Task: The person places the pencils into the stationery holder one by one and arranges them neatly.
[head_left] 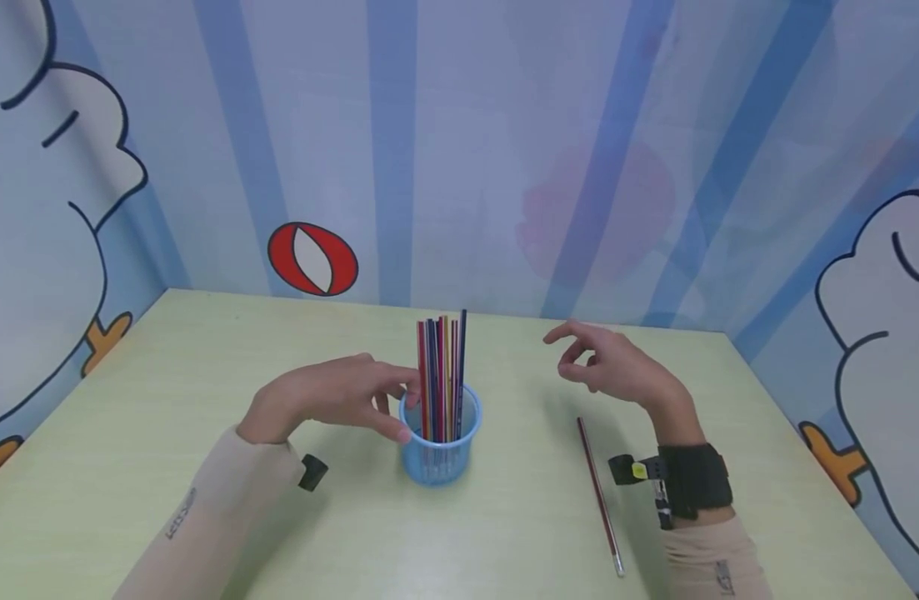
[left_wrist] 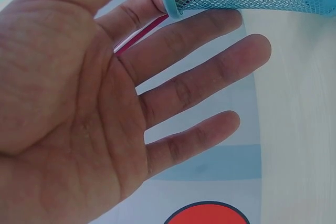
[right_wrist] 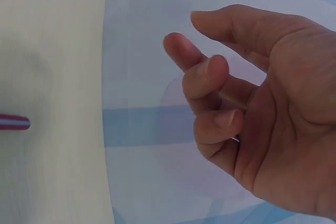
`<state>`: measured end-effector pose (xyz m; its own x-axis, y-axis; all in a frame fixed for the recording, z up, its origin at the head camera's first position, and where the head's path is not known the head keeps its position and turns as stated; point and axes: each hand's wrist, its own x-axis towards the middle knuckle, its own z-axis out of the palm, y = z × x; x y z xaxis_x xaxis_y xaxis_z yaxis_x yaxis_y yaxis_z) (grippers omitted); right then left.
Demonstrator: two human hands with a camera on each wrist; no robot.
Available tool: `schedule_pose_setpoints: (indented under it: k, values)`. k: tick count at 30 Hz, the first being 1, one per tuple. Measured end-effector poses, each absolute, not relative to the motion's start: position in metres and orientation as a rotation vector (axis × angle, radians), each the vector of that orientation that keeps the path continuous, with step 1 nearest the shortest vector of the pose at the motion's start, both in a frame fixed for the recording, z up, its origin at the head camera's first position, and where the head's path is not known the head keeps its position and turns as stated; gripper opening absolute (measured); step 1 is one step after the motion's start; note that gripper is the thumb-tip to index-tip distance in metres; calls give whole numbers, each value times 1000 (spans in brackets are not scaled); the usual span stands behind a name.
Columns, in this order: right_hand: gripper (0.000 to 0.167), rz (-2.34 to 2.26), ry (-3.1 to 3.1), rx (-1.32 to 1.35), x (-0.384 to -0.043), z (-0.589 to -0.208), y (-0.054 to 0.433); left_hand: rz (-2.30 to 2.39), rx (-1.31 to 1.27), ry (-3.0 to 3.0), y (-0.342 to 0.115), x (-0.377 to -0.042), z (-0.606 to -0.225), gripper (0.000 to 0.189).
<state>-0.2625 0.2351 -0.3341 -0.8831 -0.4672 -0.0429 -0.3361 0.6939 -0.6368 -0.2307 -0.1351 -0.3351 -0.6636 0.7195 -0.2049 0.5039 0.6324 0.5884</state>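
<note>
A light blue mesh cup (head_left: 438,462) stands upright on the table, holding several thin pencils (head_left: 442,375) of mixed colours. My left hand (head_left: 347,390) is at the cup's left side, the thumb by the rim and the index finger beside the pencils. In the left wrist view the other fingers (left_wrist: 181,90) are straight and spread, one against the mesh; the thumb's tip is out of frame. Raised right of the cup, my right hand (head_left: 607,364) has loosely bent fingers and holds nothing. Below it a dark red pencil (head_left: 598,492) lies on the table.
The pale yellow-green table (head_left: 519,533) ends at a blue striped backdrop (head_left: 466,167) with printed cartoon figures. A black strap with a small device (head_left: 695,481) is round my right wrist. Another small black device (head_left: 312,472) shows by my left wrist.
</note>
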Motion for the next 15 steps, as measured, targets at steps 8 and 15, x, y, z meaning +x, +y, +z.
schedule_pose_setpoints:
  k: [8,15]
  values:
    - [44,-846,2581,-675,-265,-343,241,692,963,2437,-136,-232,-338,32]
    - [48,-729,2493,-558,-266,-346,247,691,964,2442,-136,-232,-338,29]
